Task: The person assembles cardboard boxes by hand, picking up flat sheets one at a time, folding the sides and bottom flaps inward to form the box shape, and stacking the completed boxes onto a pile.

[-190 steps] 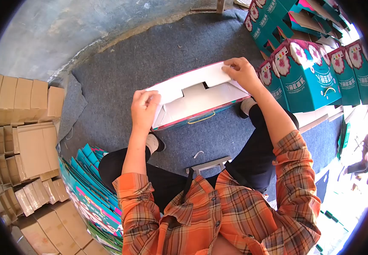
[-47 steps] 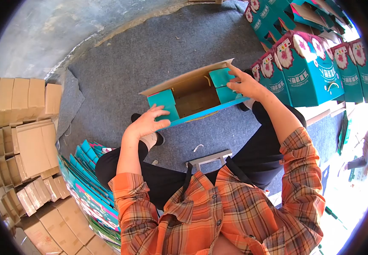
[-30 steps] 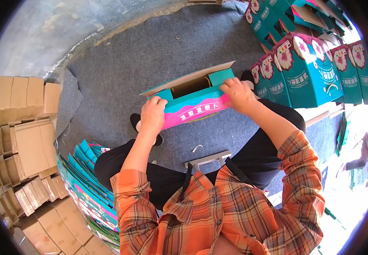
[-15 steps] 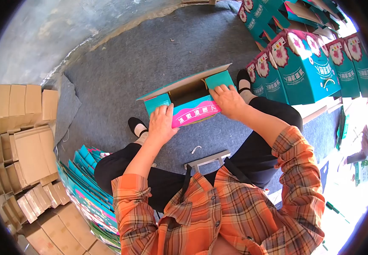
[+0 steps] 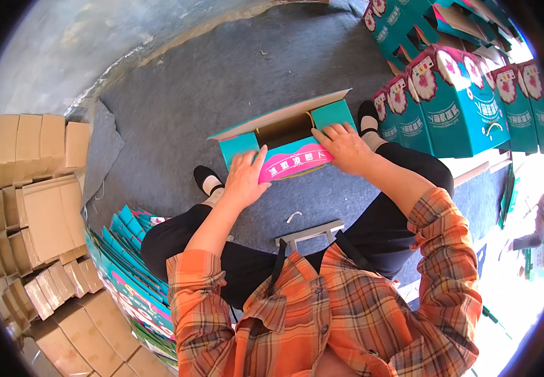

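Note:
A teal and pink cardboard box stands between my legs, its top partly open onto a dark inside. Its long brown-lined flap is raised along the far side. Teal end flaps lie to the left and right of the opening. My left hand holds the near left corner, fingers over the edge by the pink panel with white lettering. On the near right corner, my right hand grips the box with its fingers curled over the edge. The undersides of both hands are hidden.
Flattened teal cartons lean in a stack by my left leg. Brown boxes are piled at the far left. Standing teal boxes crowd the right side. A metal-framed stool edge shows in front of me.
The fingers of my left hand have straightened and spread slightly along the box edge. My right hand stays on its corner. The whole view has shifted slightly.

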`<action>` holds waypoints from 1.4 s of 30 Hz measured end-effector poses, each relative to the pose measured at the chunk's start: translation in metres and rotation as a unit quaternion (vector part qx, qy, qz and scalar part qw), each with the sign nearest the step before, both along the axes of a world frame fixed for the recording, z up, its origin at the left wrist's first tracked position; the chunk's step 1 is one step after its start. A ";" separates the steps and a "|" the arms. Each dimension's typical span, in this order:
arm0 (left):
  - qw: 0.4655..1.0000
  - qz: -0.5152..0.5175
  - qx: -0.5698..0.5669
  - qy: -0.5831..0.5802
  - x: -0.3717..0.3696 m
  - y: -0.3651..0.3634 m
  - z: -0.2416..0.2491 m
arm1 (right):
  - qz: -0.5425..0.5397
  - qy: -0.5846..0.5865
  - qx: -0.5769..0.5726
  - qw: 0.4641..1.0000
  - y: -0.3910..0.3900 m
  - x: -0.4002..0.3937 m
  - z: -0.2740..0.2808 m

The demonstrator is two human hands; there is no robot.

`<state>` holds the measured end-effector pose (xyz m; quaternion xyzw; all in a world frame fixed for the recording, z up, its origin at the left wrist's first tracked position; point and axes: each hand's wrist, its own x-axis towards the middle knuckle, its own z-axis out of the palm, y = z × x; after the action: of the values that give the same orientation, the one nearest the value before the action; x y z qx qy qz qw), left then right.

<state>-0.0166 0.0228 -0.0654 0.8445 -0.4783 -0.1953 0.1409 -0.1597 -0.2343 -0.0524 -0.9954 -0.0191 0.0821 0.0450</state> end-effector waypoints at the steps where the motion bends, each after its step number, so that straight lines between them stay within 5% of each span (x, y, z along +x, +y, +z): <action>1: 0.999 -0.018 -0.006 -0.026 0.001 0.000 -0.003 | 0.005 -0.004 -0.009 1.000 0.000 -0.001 -0.002; 12: 0.994 -0.046 0.052 -0.083 -0.025 -0.002 0.013 | -0.025 0.077 -0.035 0.996 0.004 0.001 -0.001; 18: 0.988 -0.065 0.052 -0.127 -0.018 0.000 0.005 | 0.028 -0.075 -0.076 0.994 0.010 0.008 -0.014; 25: 0.999 -0.035 -0.035 -0.014 -0.007 -0.007 0.031 | 0.014 0.002 -0.115 0.993 0.016 0.021 -0.003; 28: 0.984 0.022 -0.178 -0.013 0.011 -0.006 0.063 | 0.004 0.007 -0.088 0.996 0.015 0.030 0.015; 33: 0.906 0.218 -0.361 0.012 0.046 0.021 0.105 | -0.161 -0.021 0.066 0.985 0.004 0.037 0.023; 39: 0.794 0.339 -0.500 0.071 0.069 0.047 0.131 | -0.292 -0.048 0.195 0.935 -0.018 0.035 0.101; 42: 0.752 0.385 -0.528 0.088 0.073 0.050 0.140 | -0.268 -0.139 0.409 0.861 -0.052 0.026 0.123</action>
<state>0.0564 0.0726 0.0746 0.7275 -0.1255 0.0853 0.6692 -0.1332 -0.2860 0.0701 -0.8555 0.2102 -0.0876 0.4650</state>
